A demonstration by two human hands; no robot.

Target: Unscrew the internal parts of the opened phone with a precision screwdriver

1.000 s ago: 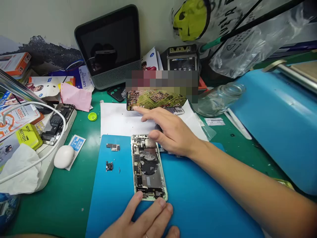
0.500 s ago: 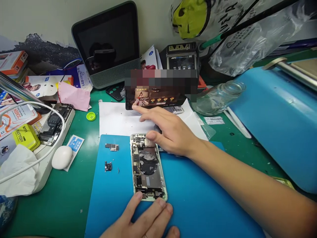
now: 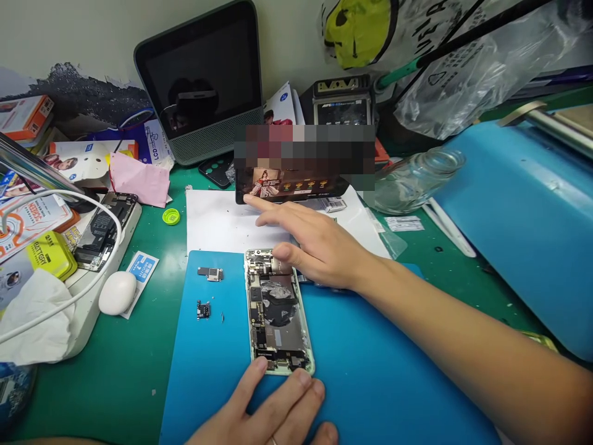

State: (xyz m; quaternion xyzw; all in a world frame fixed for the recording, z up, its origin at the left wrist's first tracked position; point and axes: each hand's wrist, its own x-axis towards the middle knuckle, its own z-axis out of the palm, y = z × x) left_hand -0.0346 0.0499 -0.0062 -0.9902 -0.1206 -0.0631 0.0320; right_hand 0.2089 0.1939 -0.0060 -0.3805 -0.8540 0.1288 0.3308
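Note:
An opened phone body (image 3: 280, 337) with its inner parts showing lies upright on the blue mat (image 3: 393, 346). My left hand (image 3: 273, 408) rests with spread fingers on the phone body's bottom edge. Over its top right corner reaches my right hand (image 3: 315, 241), fingers apart, the index fingertip at the lower left corner of a lit phone screen (image 3: 296, 185) that leans upright behind. Left of the phone body lie a small metal part (image 3: 210, 274) and a small black part (image 3: 203, 309). Both hands hold nothing.
Behind stand a dark smart display (image 3: 204, 80) and a boxy device (image 3: 343, 108). A glass jar (image 3: 417, 179) lies at the right. At the left are a white earbud case (image 3: 117, 293), a green cap (image 3: 171, 216) and a white cable (image 3: 104, 213).
The view has shifted very slightly. My right index fingertip has moved a little to the left along the lit screen's lower edge. My left hand stays in place on the phone body.

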